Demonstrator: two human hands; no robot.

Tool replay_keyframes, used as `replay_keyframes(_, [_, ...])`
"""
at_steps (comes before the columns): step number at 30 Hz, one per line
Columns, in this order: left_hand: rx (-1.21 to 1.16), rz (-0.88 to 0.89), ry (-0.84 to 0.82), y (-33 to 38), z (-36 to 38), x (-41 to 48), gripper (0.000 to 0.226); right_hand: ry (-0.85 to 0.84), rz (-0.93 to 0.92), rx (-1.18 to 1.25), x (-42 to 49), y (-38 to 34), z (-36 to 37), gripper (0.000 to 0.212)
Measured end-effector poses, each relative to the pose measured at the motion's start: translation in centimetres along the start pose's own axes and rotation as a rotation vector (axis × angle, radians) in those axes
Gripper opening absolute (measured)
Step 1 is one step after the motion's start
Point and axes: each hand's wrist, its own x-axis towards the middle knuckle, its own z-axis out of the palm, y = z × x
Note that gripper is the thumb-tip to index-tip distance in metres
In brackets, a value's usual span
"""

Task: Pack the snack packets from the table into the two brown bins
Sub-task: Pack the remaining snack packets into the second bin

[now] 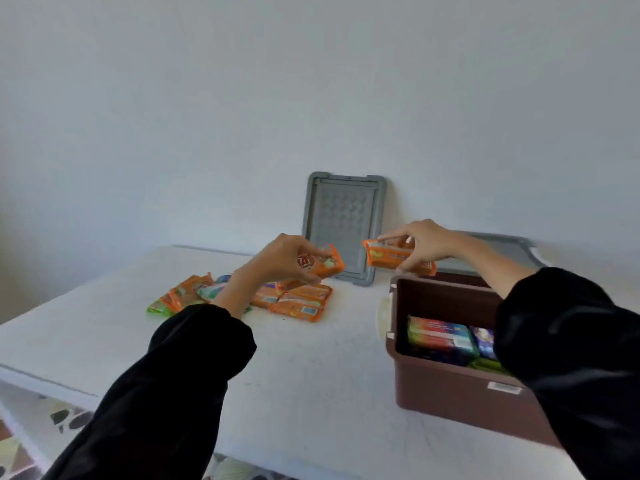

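Above the table (311, 375), left hand (278, 259) and right hand (424, 242) pinch glossy orange packets (327, 266) (384, 256)

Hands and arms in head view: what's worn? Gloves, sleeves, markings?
The left sleeve and right sleeve are loose, black, long, bunched at the cuffs, no markings. The left hand and right hand are bare: no gloves, rings or watch visible.

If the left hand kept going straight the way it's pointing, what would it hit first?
Probably the gray lid leaning against the wall: the left hand and its orange packet point toward it. Depth is hard to judge from one view.
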Motion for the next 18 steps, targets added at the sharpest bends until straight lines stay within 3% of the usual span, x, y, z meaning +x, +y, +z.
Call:
replay_keyframes(7, [-0.022,0.295,-0.19,11.6,7.1,5.8,0.055,0.006,0.244,0.001,-9.3,9.1,1.1,0.075])
replay_keyframes(12, [0.013,0.305,-0.327,14.6,12.4,8.1,0.056,0.045,0.344,0.055,-12.4,13.0,4.2,0.077])
replay_keyframes(18, [0.119,0.312,-0.433,13.7,17.9,9.3,0.058,0.094,0.336,-0.054,-12.2,14.9,8.1,0.071])
